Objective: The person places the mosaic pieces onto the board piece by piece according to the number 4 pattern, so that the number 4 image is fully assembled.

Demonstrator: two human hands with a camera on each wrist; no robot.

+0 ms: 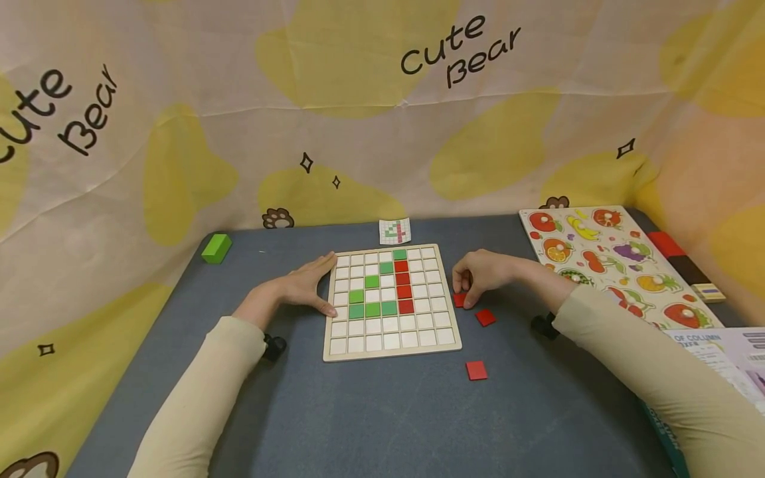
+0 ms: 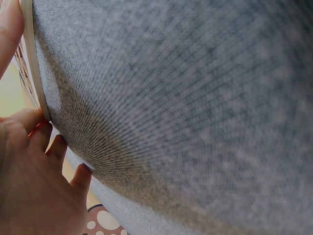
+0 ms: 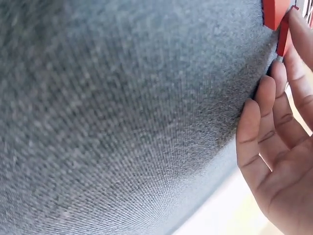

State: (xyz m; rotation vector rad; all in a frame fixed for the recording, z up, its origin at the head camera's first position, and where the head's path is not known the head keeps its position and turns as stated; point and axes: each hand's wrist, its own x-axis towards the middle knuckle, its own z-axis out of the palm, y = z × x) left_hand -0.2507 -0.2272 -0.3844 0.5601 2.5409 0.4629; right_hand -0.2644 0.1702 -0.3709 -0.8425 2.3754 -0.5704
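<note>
Resting flat against the left edge of the square wooden grid board, the left hand lies with fingers straight and spread lightly, its grip holding nothing and only steadying the frame. The right hand sits on the grey felt tabletop just right of the board, its fingertips pinching a small red square tile at the tile's edge; the right wrist view shows that tile tipped up against the fingers, not yet clear of the cloth.

On the board, a green stepped line of tiles rises from the left toward the far middle and a row of green runs along its base, while a column of four red tiles descends on the right of the green. Most cells remain white. A small printed pattern card lies just beyond the board's far edge, though its design is too small to compare cell by cell. Judging by the loose pieces, the figure looks partly built: two more red square tiles wait on the tabletop, one near the pinched tile and another nearer the person.

A green rectangular block lies far left, and a fruit peg puzzle board lies to the right.
</note>
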